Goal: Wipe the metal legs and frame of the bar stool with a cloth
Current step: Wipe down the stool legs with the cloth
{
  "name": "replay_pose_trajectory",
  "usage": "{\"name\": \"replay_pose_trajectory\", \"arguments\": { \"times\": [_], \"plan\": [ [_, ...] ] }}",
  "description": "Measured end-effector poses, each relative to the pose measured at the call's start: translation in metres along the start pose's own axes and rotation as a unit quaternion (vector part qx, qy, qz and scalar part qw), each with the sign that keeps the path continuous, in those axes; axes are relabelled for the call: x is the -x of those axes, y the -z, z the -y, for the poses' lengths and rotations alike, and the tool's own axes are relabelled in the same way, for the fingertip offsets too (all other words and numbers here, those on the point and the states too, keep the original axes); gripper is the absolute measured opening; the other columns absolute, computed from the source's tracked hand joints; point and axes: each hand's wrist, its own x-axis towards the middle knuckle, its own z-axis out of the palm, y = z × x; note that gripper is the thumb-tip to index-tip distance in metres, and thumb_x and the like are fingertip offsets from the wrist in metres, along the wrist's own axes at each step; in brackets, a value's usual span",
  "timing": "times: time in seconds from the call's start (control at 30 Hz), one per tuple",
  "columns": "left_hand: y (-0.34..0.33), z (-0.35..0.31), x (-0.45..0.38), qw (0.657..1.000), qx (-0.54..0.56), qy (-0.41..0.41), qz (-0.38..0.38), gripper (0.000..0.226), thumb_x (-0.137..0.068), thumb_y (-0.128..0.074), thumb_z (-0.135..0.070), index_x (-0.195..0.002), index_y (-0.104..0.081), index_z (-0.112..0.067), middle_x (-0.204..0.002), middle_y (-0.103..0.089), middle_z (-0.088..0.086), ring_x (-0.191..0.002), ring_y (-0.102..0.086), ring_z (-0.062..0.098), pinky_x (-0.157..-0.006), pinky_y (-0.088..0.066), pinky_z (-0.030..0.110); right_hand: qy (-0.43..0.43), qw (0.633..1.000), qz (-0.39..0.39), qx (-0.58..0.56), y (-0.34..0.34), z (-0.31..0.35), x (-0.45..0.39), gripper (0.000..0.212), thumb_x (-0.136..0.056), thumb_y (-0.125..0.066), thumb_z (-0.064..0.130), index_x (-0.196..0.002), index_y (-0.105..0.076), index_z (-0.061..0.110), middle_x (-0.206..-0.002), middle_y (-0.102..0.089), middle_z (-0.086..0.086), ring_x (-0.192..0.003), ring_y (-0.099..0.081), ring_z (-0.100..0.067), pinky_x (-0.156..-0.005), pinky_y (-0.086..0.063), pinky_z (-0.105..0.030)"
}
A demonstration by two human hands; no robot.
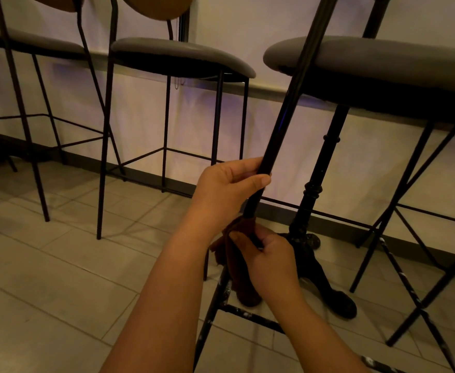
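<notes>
The left hand (227, 184) grips the stool's slanted black leg (288, 103) higher up, likely to steady it, while the right hand (269, 261) clamps the brown cloth (237, 267) around the same leg lower down, just above the crossbar (250, 316), ready to rub along the metal
</notes>
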Motion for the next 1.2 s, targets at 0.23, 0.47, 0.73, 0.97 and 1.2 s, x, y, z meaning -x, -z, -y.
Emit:
{"name": "replay_pose_trajectory", "arguments": {
  "times": [0.23,0.47,0.73,0.97,1.2],
  "plan": [
    [0.008,0.026,0.016,0.999,-0.008,0.033,-0.006,0.032,-0.081,-0.070,-0.011,-0.113,-0.069,-0.014,-0.097,-0.075,-0.007,-0.089,-0.069,-0.001,-0.066,-0.049,0.006,0.005,1.000,0.013,-0.027,-0.002,-0.009,0.006,0.013,-0.092,-0.058,0.036,-0.088,-0.067,0.044,-0.076,-0.072,0.018,-0.068,-0.069,0.000,-0.052,-0.052,-0.013],
    [0.008,0.035,0.019,0.999,0.014,0.039,0.000,0.024,-0.081,-0.070,-0.011,-0.104,-0.072,-0.019,-0.093,-0.076,-0.007,-0.089,-0.070,0.002,-0.066,-0.050,0.007,0.001,0.999,0.027,0.022,0.002,-0.009,-0.001,0.016,-0.088,-0.062,0.044,-0.100,-0.070,0.036,-0.089,-0.072,0.012,-0.079,-0.068,-0.004,-0.065,-0.057,-0.020],
    [0.013,0.037,0.022,1.000,-0.001,0.026,0.003,0.019,-0.087,-0.063,-0.020,-0.103,-0.071,-0.027,-0.094,-0.075,-0.015,-0.089,-0.068,-0.003,-0.067,-0.047,0.003,-0.005,1.000,0.012,-0.022,-0.009,-0.015,0.010,0.013,-0.089,-0.064,0.032,-0.087,-0.061,0.044,-0.070,-0.062,0.038,-0.067,-0.059,0.020,-0.043,-0.043,-0.004],
    [0.048,0.061,0.034,0.984,-0.121,0.125,0.023,0.027,-0.097,-0.046,-0.037,-0.118,-0.062,-0.033,-0.107,-0.069,-0.016,-0.092,-0.064,-0.006,-0.073,-0.037,0.015,-0.046,0.994,0.065,-0.068,0.000,-0.016,0.011,0.006,-0.089,-0.065,0.031,-0.090,-0.064,0.036,-0.069,-0.065,0.035,-0.063,-0.061,0.017,-0.043,-0.043,-0.004],
    [0.054,0.089,0.051,0.960,-0.143,0.214,0.115,0.036,-0.094,-0.039,-0.055,-0.092,-0.073,-0.040,-0.094,-0.073,-0.014,-0.105,-0.060,0.007,-0.105,-0.036,0.039,-0.044,0.997,-0.023,-0.060,-0.002,-0.015,0.010,0.032,-0.071,-0.081,0.038,-0.094,-0.058,0.045,-0.085,-0.064,0.036,-0.077,-0.059,0.019,-0.049,-0.045,-0.006]
  ]
}}
